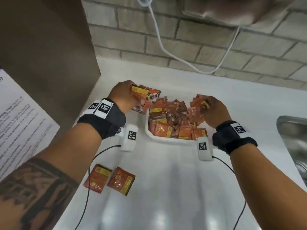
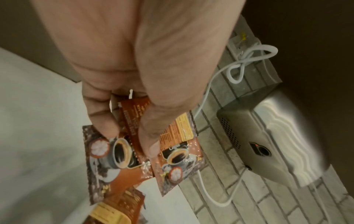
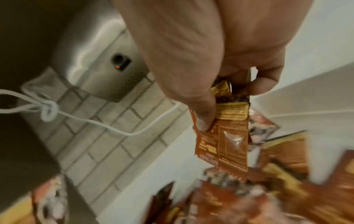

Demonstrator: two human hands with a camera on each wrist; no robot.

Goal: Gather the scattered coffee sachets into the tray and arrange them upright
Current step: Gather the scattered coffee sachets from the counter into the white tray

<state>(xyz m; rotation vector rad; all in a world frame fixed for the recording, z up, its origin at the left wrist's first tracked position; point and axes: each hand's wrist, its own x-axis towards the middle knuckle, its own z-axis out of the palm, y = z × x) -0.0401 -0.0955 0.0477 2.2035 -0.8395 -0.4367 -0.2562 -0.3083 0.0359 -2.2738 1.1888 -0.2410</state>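
— What are your hands gripping?
— Your left hand (image 1: pixel 123 95) pinches several sachets (image 2: pixel 134 148) left of the tray (image 1: pixel 149 135); your right hand (image 1: pixel 214 110) grips more above it.
— Loose ones?
— Two sachets on the counter (image 1: pixel 109 180), lower left.

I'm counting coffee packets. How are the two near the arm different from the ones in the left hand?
The two loose packets lie flat on the counter; the held packets are gripped by the left hand, off the counter. The loose ones sit away from the tray; the held ones are beside it. Both are orange-brown.
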